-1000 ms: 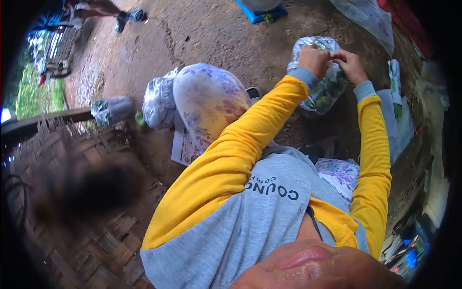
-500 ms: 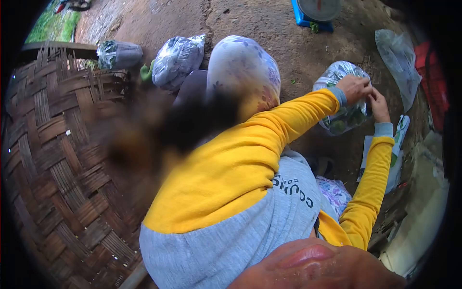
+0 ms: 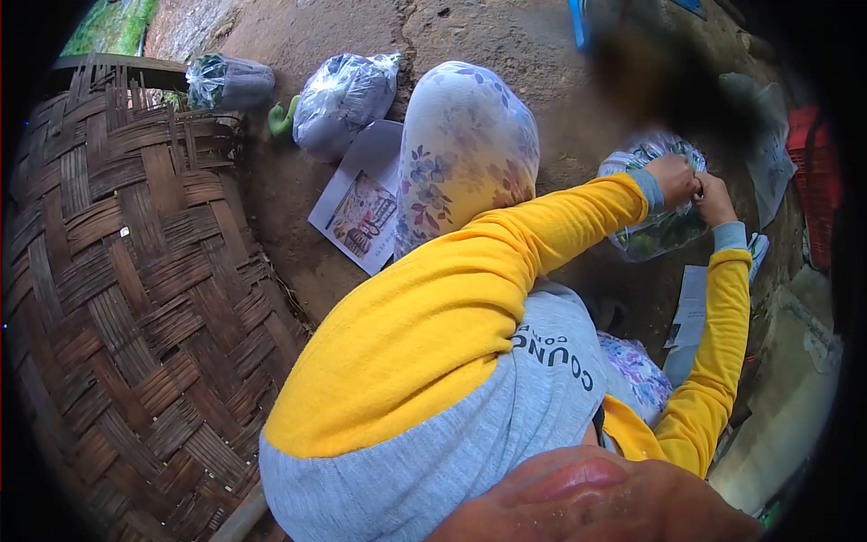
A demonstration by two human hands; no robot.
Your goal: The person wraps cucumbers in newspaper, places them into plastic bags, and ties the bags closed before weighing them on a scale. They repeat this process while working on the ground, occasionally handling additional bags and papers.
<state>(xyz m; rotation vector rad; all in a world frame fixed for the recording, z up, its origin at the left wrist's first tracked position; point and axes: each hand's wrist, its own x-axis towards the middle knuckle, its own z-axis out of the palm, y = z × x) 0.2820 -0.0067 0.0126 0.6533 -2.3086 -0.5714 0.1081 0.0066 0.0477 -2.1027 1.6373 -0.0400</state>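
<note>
A person in a grey top with yellow sleeves is squatting on bare ground [image 3: 506, 45], looking down past their own chest. A large woven basket [image 3: 135, 298] is filling the left side of the view, close by. A knee [image 3: 465, 144] in floral trousers is rising in the middle, and a printed sheet [image 3: 361, 212] is lying on the ground just beside it.

Both arms are reaching forward, to the right of the knee. The left hand [image 3: 673, 181] and the right hand [image 3: 718, 200] are touching each other, and their fingers are pinching the gathered top of a clear plastic bag [image 3: 659, 235] of green produce. The bag is sitting on the ground directly beneath the hands.

Farther off, a second filled bag [image 3: 341, 95] and a third bag [image 3: 226, 81] are lying near the basket's far rim. A red crate [image 3: 817, 181] is showing at the right edge.
</note>
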